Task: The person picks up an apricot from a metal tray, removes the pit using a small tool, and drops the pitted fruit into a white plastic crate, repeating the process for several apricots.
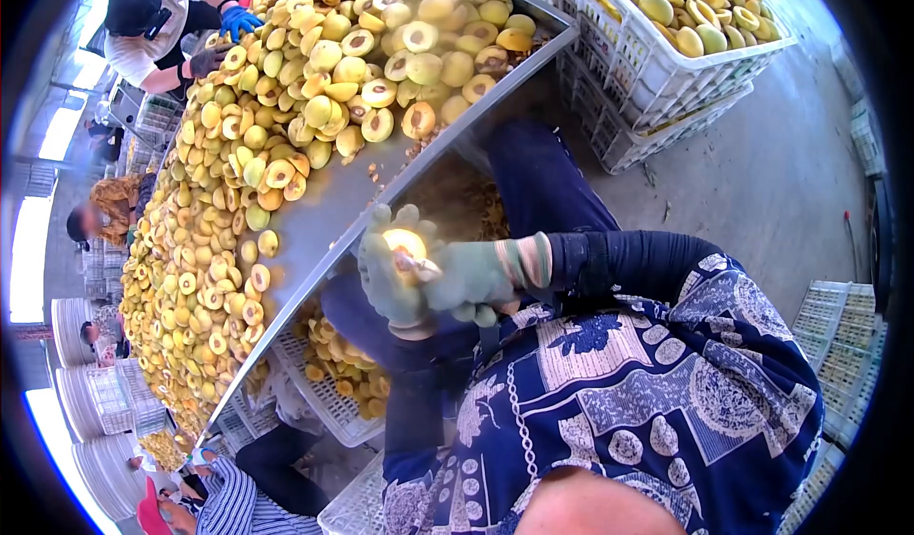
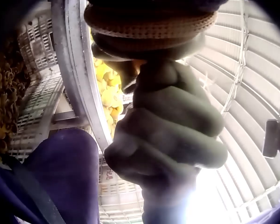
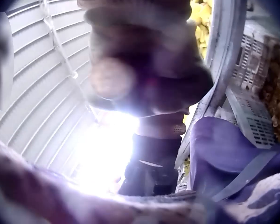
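Note:
Both hands, in grey-green gloves, meet in front of the person's body in the head view. My left hand (image 1: 384, 278) holds a yellow peach half (image 1: 405, 242), its cut face lit brightly. My right hand (image 1: 468, 274) is curled against the fruit's lower edge, pinching there; a small pale tip shows at that spot, and I cannot tell what it is. In the left wrist view the left hand (image 2: 170, 126) shows tightly curled fingers. The right hand (image 3: 149, 70) is dark and blurred in the right wrist view, and the fruit is hidden there.
Beyond the hands, a metal table (image 1: 328, 192) with a raised rim bears a large heap of halved peaches (image 1: 324, 69). Stacked white crates (image 1: 638, 69) of fruit stand at upper right. Another crate (image 1: 328, 397) sits below the rim. A gloved worker (image 1: 162, 35) leans over the far side.

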